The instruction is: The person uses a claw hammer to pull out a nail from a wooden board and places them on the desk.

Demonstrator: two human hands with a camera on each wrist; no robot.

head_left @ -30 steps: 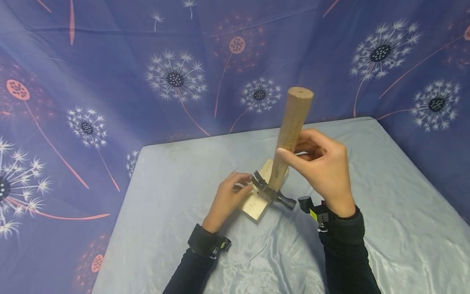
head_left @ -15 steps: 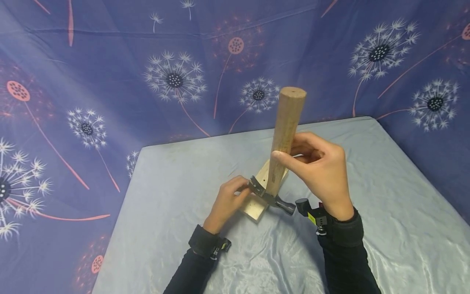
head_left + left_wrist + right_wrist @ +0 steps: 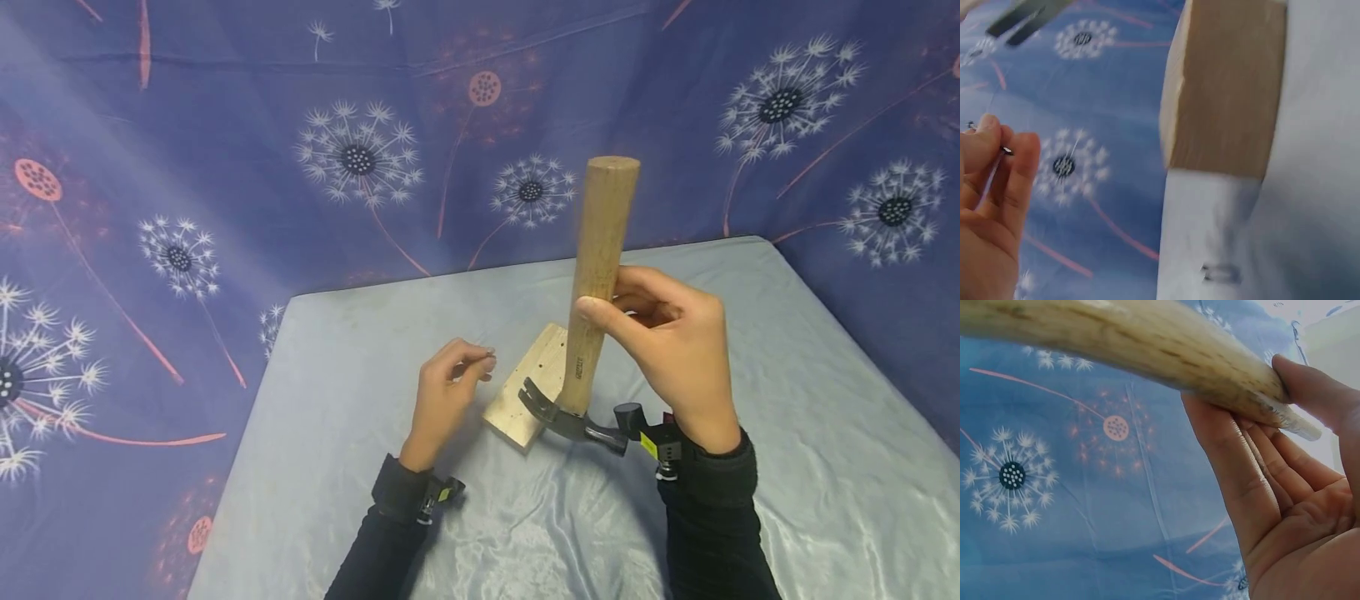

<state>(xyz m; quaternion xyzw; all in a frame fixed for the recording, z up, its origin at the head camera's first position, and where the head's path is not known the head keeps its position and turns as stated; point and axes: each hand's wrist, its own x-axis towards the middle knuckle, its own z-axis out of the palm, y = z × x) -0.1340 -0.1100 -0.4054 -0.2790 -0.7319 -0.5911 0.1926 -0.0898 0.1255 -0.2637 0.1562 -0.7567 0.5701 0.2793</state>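
Note:
My right hand (image 3: 671, 346) pinches the wooden handle of a claw hammer (image 3: 600, 242) between thumb and fingertips. The handle stands nearly upright, the dark head (image 3: 566, 423) at the bottom with its claw pointing left over a pale wooden board (image 3: 517, 408). Several small dark spots mark the board's top. Left of the board, my left hand (image 3: 442, 400) is raised, its thumb and fingertips pinching a thin dark nail (image 3: 1007, 150), whose ends show in the left wrist view. Fingers and thumb meet the handle (image 3: 1147, 350) in the right wrist view.
A pale blue satin cloth (image 3: 360, 367) covers the table. Blue fabric with dandelion prints (image 3: 247, 108) hangs behind and at the sides. In the left wrist view, a small blurred dark object (image 3: 1219, 273) lies on the cloth beyond the board's end.
My left hand has drawn back left from the hammer's claw with the nail. The hammer has moved right and slightly toward me, uncovering more of the board.

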